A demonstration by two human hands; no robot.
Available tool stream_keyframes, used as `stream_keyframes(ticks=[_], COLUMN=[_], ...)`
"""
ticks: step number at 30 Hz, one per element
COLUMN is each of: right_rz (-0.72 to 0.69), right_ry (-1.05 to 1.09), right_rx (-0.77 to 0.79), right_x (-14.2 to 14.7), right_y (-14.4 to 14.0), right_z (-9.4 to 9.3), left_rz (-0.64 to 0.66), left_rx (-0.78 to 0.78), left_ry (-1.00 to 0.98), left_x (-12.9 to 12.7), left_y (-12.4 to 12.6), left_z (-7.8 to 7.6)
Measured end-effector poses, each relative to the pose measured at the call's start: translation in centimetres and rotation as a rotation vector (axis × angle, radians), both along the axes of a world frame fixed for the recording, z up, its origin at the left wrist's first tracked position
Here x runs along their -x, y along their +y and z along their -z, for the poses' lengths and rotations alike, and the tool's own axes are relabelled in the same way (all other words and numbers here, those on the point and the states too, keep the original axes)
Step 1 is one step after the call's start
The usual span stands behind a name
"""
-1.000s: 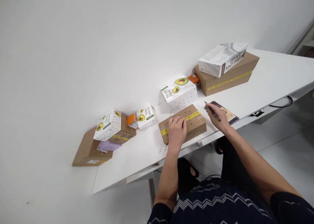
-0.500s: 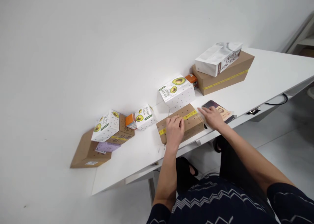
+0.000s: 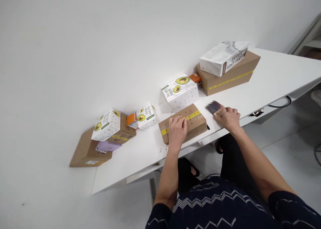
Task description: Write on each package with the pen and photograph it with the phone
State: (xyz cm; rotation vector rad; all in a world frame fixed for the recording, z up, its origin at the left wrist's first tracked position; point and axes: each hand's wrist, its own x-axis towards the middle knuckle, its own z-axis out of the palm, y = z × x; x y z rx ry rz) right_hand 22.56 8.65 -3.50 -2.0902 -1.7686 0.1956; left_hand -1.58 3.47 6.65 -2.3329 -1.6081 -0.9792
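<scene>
A small cardboard box (image 3: 194,127) with yellow tape along its top lies near the table's front edge. My left hand (image 3: 177,131) presses on its left part, the fingers curled over the top and the tape. To the right of the box, my right hand (image 3: 229,119) grips the near end of a dark, flat phone (image 3: 213,107). Fingers hide much of the phone, including most of its tan printed part. A small black object (image 3: 208,127) shows at the box's right end; I cannot make out its kind.
On the white table (image 3: 281,73), a white carton (image 3: 180,92) with avocados stands behind the box. Farther right, another carton (image 3: 220,60) rests on a long cardboard box (image 3: 229,80). More cartons (image 3: 106,125) and an orange box (image 3: 132,121) stand left. The wall (image 3: 100,38) is behind.
My right hand has moved right, from the box's right end and the phone's left edge onto the phone's near end, closing on it. My left hand remains on the box.
</scene>
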Motion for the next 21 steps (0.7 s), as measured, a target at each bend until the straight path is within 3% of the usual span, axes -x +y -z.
stream_keyframes(ticks=[3, 6, 9, 11, 16, 21], right_rz=[0.082, 0.137, 0.004, -0.116, -0.329, -0.436], right_ry=[0.189, 0.722, 1.320, 1.569, 1.956, 2.132], right_rx=[0.034, 0.064, 0.087, 0.113, 0.367, 0.709], right_x=[-0.6, -1.6, -1.8, -1.0, 3.9, 8.9], right_y=[-0.5, -1.7, -3.6, -5.1, -7.8, -8.2], right_z=[-1.2, -2.9, -5.6, -7.9, -11.9, -12.2], left_rz=[-0.002, -0.001, -0.010, -0.016, -0.019, -0.003], left_rx=[-0.014, -0.016, -0.011, -0.009, 0.022, 0.132], left_ry=[0.003, 0.004, 0.006, 0.007, 0.003, -0.020], left_x=[0.0, 0.0, 0.0, 0.0, -0.1, 0.4], left_y=[0.0, 0.0, 0.1, 0.1, -0.2, -0.6], left_z=[-0.1, -0.1, 0.1, 0.1, -0.2, -0.5])
